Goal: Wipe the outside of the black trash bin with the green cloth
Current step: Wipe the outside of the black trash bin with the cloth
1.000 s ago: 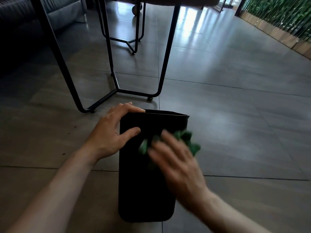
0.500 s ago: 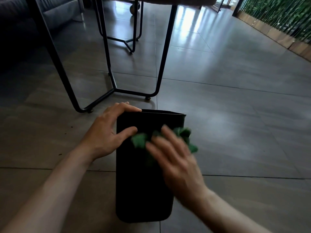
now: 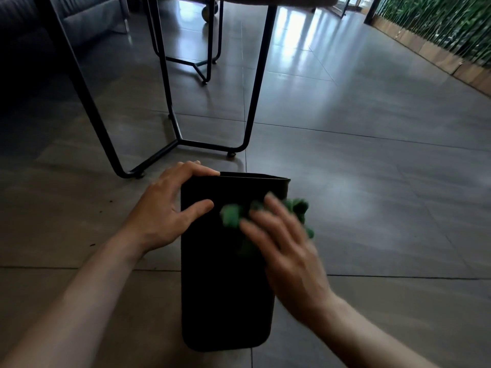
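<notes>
**Hands on the black bin**

Spread flat, the right hand (image 3: 288, 251) pressed the green cloth (image 3: 233, 215) against the side of the black trash bin (image 3: 225, 288), near its top edge. That hand looked blurry. Beside it, the left hand (image 3: 170, 211) held the bin's top left corner, fingers curled over the rim and thumb flat on the side. Under the bin was a shiny grey tile floor (image 3: 372, 181). Thin black table legs (image 3: 255, 83) stood just behind it. A dark sofa (image 3: 66, 25) sat far left, and green plants (image 3: 446, 25) far right.
</notes>
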### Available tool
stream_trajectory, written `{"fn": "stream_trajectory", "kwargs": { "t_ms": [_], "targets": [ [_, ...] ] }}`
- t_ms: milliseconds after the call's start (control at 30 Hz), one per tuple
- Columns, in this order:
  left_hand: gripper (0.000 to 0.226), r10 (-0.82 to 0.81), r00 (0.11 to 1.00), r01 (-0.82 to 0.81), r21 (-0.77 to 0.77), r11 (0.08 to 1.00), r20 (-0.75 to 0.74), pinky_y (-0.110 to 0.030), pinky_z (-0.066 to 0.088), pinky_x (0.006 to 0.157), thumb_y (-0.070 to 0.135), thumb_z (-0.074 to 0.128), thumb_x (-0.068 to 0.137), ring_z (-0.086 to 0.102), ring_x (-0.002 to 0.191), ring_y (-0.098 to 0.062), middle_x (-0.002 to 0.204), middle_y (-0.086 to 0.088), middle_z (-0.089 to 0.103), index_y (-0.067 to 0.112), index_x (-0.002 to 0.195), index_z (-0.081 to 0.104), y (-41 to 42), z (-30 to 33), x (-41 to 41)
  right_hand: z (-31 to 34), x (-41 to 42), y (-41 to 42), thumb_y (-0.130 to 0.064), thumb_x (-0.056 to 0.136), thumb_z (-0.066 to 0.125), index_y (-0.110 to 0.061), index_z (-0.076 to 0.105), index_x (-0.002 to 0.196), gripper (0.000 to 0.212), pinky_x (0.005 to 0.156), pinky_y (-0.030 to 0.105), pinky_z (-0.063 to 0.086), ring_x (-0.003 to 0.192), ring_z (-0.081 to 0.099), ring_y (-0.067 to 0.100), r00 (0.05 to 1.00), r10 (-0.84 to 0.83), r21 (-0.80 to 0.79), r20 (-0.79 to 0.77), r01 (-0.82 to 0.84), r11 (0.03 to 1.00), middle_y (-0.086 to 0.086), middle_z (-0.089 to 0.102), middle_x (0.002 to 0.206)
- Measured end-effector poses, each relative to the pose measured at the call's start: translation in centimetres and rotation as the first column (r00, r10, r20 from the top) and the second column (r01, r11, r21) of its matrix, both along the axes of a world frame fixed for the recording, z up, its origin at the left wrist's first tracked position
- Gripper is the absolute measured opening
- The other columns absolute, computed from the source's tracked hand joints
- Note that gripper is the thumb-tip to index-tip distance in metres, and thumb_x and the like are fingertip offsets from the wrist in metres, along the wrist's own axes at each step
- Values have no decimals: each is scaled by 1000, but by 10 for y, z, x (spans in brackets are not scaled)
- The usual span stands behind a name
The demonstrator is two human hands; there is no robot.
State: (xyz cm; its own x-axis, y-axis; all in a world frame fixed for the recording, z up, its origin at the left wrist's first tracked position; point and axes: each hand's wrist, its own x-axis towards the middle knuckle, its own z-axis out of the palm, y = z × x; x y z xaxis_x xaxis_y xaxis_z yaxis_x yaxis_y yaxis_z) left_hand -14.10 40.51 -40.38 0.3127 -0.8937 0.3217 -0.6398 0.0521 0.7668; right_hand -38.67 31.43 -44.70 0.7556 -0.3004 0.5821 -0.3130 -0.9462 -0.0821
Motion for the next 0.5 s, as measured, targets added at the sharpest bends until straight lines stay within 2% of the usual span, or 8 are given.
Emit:
{"fn": "stream_trajectory", "kwargs": {
  "t_ms": [100,167,200,267,367,433,500],
  "targets": [
    [44,-3,1000,3,8,1000,-2,-35,37,115,30,74,83,44,138,3,129,22,58,44,121,58,2,2,-2,-54,-40,40,-18,113,38,-21,63,133,32,112,47,47,155,30,35,948,216,-124,-234,-249,961,6,57,144],
    [43,-11,1000,11,16,1000,-8,-35,37,114,35,71,81,45,138,2,129,23,58,45,120,58,2,3,-4,-68,-61,52,-23,112,41,-29,63,134,31,110,39,50,157,24,34,870,241,-200,-430,-352,915,-2,57,146],
    [42,-11,1000,11,18,1000,-8,-36,38,115,34,72,82,45,137,1,129,22,58,45,120,58,2,3,-5,-66,-64,49,-23,111,45,-29,64,134,31,109,39,50,156,25,35,859,250,-192,-448,-365,911,-1,60,145],
    [43,-7,1000,7,20,1000,-8,-38,37,116,26,76,85,46,137,-1,128,20,59,44,120,59,3,2,-4,-48,-52,34,-15,107,52,-22,67,135,32,111,46,49,154,32,36,926,238,-93,-293,-275,957,6,63,143],
    [47,-11,1000,11,25,1000,-15,-40,36,118,18,78,84,46,138,-1,129,17,60,42,120,60,4,2,-4,2,-11,-1,-5,99,62,-15,61,140,42,117,50,43,155,30,33,1000,18,98,16,-19,995,12,57,144],
    [47,-11,1000,12,23,1000,-14,-40,36,118,17,79,84,44,139,1,130,15,61,40,120,61,4,3,-5,23,7,-13,-6,96,65,-14,57,144,49,116,52,44,156,27,31,994,-68,140,84,55,989,10,52,146],
    [46,-6,1000,7,17,1000,-13,-39,36,118,16,79,83,44,139,1,130,12,61,38,120,62,5,4,-4,21,8,-9,-8,98,65,-12,56,144,47,115,54,45,155,28,34,994,-82,92,67,76,993,13,52,145]
  ]
}}
